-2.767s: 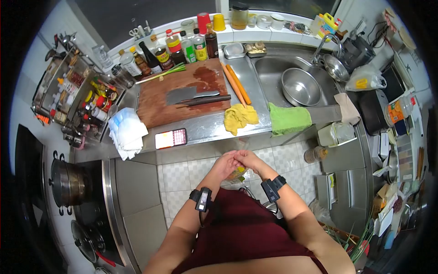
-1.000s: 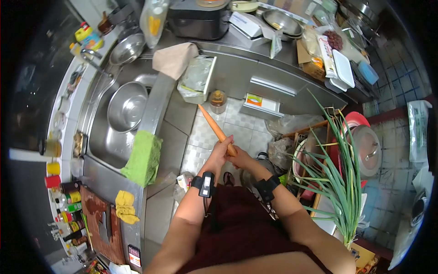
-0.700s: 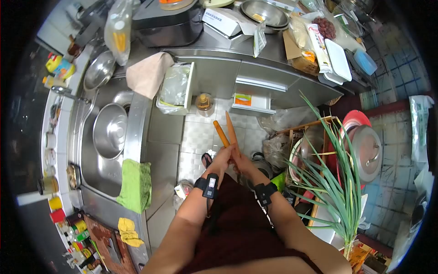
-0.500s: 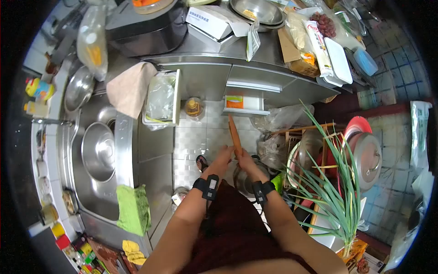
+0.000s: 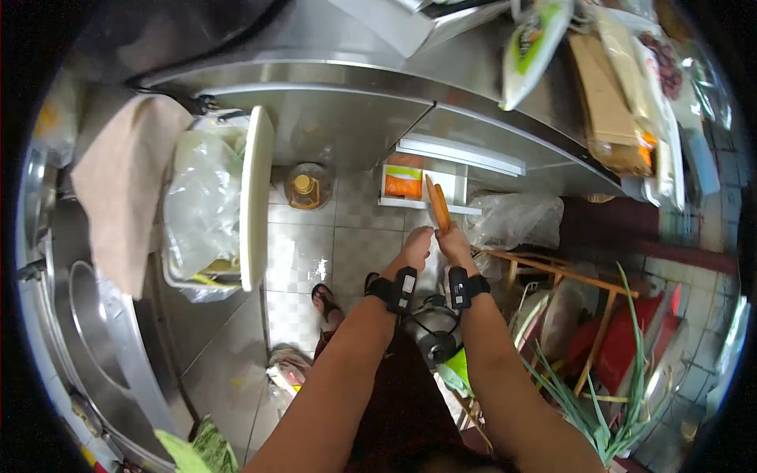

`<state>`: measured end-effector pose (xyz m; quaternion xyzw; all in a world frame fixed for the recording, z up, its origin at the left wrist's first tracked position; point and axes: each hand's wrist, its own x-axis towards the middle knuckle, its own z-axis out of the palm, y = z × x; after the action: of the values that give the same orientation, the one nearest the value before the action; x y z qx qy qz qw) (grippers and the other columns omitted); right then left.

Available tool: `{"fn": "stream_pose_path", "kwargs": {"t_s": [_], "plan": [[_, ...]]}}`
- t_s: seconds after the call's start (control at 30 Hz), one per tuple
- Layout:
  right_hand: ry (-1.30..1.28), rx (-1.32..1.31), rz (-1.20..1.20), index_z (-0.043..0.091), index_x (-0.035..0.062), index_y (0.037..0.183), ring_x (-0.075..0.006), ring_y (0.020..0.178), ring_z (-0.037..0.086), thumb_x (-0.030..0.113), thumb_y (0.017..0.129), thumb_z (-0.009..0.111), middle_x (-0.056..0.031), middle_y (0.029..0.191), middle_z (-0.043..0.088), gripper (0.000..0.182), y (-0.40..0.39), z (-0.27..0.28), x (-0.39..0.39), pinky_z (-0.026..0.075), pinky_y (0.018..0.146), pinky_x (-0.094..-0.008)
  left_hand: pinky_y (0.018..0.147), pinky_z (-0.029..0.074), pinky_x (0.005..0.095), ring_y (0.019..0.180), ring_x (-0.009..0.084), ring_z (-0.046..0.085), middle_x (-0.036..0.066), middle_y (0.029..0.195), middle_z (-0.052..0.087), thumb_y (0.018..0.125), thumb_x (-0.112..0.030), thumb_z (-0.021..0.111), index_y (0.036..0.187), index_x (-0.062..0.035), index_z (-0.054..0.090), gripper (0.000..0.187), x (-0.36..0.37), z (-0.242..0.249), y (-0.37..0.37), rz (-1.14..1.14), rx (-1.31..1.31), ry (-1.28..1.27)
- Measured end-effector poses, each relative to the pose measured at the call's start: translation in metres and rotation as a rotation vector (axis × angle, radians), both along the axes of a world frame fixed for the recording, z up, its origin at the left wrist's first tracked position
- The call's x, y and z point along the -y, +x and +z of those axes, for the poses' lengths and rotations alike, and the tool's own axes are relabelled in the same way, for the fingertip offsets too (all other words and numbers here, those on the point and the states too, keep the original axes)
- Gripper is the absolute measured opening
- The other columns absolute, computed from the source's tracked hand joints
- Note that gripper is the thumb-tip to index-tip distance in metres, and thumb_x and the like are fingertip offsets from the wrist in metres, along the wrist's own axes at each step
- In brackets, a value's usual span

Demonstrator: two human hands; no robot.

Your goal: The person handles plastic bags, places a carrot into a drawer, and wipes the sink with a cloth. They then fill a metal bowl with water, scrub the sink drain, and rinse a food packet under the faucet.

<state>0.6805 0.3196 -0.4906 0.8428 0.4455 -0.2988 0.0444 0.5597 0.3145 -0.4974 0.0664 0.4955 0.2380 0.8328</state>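
Head view, what is recorded for the right hand (image 5: 454, 243)?

It is closed around 2 long orange carrots (image 5: 442, 210), which are held together near its fingers and pointed to the far side.

And the left hand (image 5: 418, 246)?

It is found just beside the right, with its fingers curled in; whether anything is gripped by it cannot be told.

How are the carrots placed?

They are seen across the front of an open drawer (image 5: 471, 210); whether it is touched cannot be told. Inside, at the left, an orange-and-green packet (image 5: 404, 183) is noted.

The surroundings?

On the tiled floor, a bottle (image 5: 304, 189) is located left of the drawer, and a clear plastic bag (image 5: 516, 227) right of it. Farther left, a white bin (image 5: 257, 197) is observed beside a beige cloth (image 5: 130, 185). Green onions (image 5: 603, 426) are logged at the near right, by a wooden rack (image 5: 552, 268).
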Motion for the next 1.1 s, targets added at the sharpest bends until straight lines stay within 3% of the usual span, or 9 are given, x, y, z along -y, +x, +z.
{"fn": "stream_pose_path", "kwargs": {"t_s": [0.23, 0.4, 0.57, 0.7, 0.8, 0.9, 0.97, 1.03, 1.1], "plan": [[0.015, 0.119, 0.029, 0.054, -0.0021, 0.101, -0.0393, 0.089, 0.058, 0.039, 0.075, 0.059, -0.0254, 0.092, 0.06, 0.048, 0.036, -0.086, -0.067, 0.046, 0.077, -0.0447, 0.088, 0.034, 0.0337, 0.106, 0.0223, 0.042, 0.007, 0.119, 0.044, 0.086, -0.034, 0.048, 0.125, -0.0102, 0.041, 0.047, -0.032, -0.078, 0.025, 0.076, 0.081, -0.008], [0.175, 0.181, -0.064, 0.048, -0.0039, 0.104, -0.0408, 0.092, 0.056, 0.044, 0.072, 0.065, -0.0265, 0.097, 0.057, 0.06, 0.049, -0.14, -0.106, 0.046, 0.078, -0.0443, 0.094, 0.032, 0.0376, 0.114, 0.0261, 0.039, 0.01, 0.126, 0.04, 0.085, -0.036, 0.049, 0.129, -0.0096, 0.035, 0.053, -0.045, -0.106, 0.024, 0.094, 0.098, -0.038], [0.403, 0.182, -0.031, 0.039, -0.0032, 0.119, -0.0402, 0.11, 0.042, 0.027, 0.066, 0.074, -0.0257, 0.119, 0.041, 0.07, 0.039, -0.143, -0.105, 0.038, 0.091, -0.0403, 0.095, 0.031, 0.0385, 0.115, 0.0278, 0.038, 0.012, 0.127, 0.039, 0.084, -0.036, 0.051, 0.13, -0.0076, 0.034, 0.057, -0.047, -0.124, 0.03, 0.142, 0.075, -0.052], [0.551, 0.228, -0.23, 0.036, -0.0067, 0.124, -0.0402, 0.108, 0.042, 0.014, 0.071, 0.065, -0.0236, 0.117, 0.041, 0.064, 0.026, -0.136, -0.079, 0.034, 0.095, -0.0416, 0.096, 0.031, 0.0384, 0.114, 0.0287, 0.037, 0.013, 0.128, 0.036, 0.083, -0.034, 0.053, 0.13, -0.0065, 0.033, 0.058, -0.053, -0.115, 0.03, 0.149, 0.085, -0.111], [0.619, 0.453, -0.373, 0.044, -0.0055, 0.112, -0.0349, 0.089, 0.051, 0.006, 0.071, 0.058, -0.0187, 0.098, 0.049, 0.045, 0.016, -0.141, -0.053, 0.043, 0.078, -0.0418, 0.096, 0.031, 0.0384, 0.116, 0.0301, 0.035, 0.013, 0.128, 0.035, 0.082, -0.032, 0.054, 0.129, -0.006, 0.034, 0.058, -0.054, -0.125, 0.029, 0.198, 0.1, -0.152], [0.532, -0.81, -1.093, 0.051, -0.001, 0.087, -0.0267, 0.065, 0.05, 0.002, 0.069, 0.053, -0.0128, 0.073, 0.047, 0.019, 0.029, -0.166, -0.046, 0.043, 0.055, -0.0392, 0.096, 0.031, 0.0383, 0.118, 0.0303, 0.034, 0.013, 0.127, 0.036, 0.08, -0.029, 0.055, 0.125, -0.0044, 0.037, 0.054, -0.06, -0.119, 0.024, 0.313, 0.138, -0.218], [0.47, -0.949, -1.21, 0.048, -0.0011, 0.081, -0.0288, 0.073, 0.05, -0.003, 0.065, 0.048, -0.0133, 0.076, 0.047, 0.016, 0.042, -0.175, -0.059, 0.045, 0.064, -0.0398, 0.093, 0.032, 0.0372, 0.117, 0.0256, 0.035, 0.008, 0.123, 0.042, 0.08, -0.024, 0.054, 0.119, -0.005, 0.044, 0.044, -0.058, -0.132, 0.022, 0.308, 0.18, -0.178], [0.412, -0.958, -1.305, 0.046, -0.0004, 0.076, -0.029, 0.075, 0.05, -0.009, 0.061, 0.044, -0.0129, 0.078, 0.046, 0.018, 0.044, -0.173, -0.071, 0.047, 0.066, -0.0387, 0.092, 0.032, 0.0358, 0.117, 0.0221, 0.035, 0.006, 0.121, 0.045, 0.081, -0.022, 0.053, 0.117, -0.0074, 0.045, 0.04, -0.049, -0.182, 0.027, 0.178, 0.152, 0.085], [0.408, -0.726, -0.341, 0.046, 0.0003, 0.076, -0.0275, 0.073, 0.049, -0.009, 0.06, 0.044, -0.0118, 0.077, 0.046, 0.019, 0.097, -0.242, -0.066, 0.046, 0.065, -0.038, 0.092, 0.03, 0.0357, 0.117, 0.0191, 0.035, 0.004, 0.118, 0.047, 0.08, -0.021, 0.053, 0.119, -0.0103, 0.044, 0.041, -0.057, -0.189, 0.028, 0.154, 0.186, 0.254]]}}
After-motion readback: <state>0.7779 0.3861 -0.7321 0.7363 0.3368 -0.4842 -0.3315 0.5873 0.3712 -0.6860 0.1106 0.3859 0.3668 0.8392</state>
